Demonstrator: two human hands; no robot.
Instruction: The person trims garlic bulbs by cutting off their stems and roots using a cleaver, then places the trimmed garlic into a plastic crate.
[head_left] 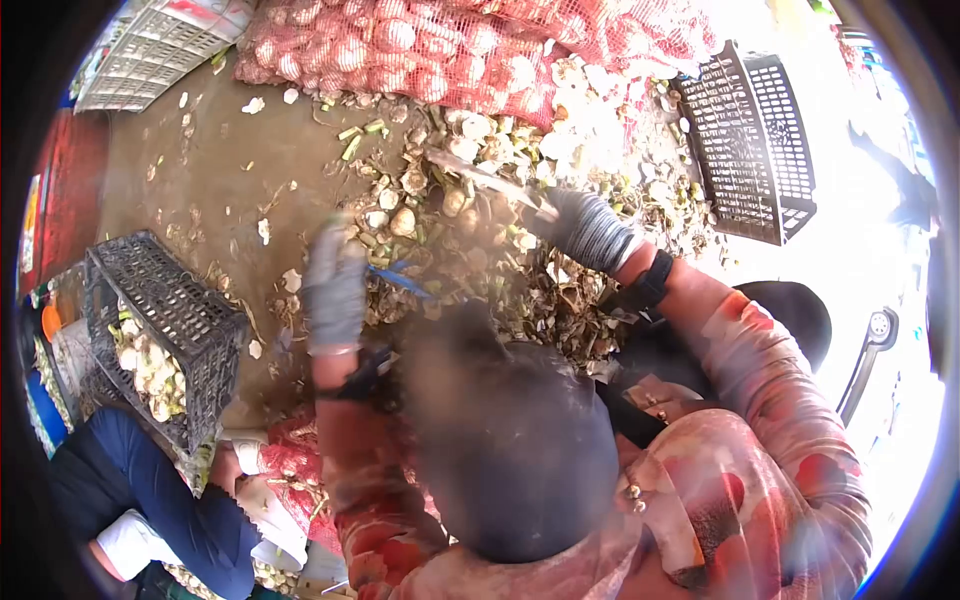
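Note:
My left hand (336, 290), in a pale grey glove, is raised over the left edge of the garlic pile. Its fingers look stretched out, though blurred, with nothing visible in them. My right hand (588, 228), in a grey knit glove, is closed around the end of a long thin tool (480, 178) that slants to the upper left over the pile. Loose garlic bulbs (403, 222) and a blue strip (400, 281) lie between the hands. Dry peelings and stalks (570, 310) are heaped below my right hand.
Red mesh sacks of garlic (400, 50) lie along the top. A black crate (745, 150) stands at upper right, a grey crate (160, 50) at upper left. At left, another black crate (165, 330) holds garlic, beside a co-worker's dark sleeve (150, 490). A dark rounded shape covers the lower middle.

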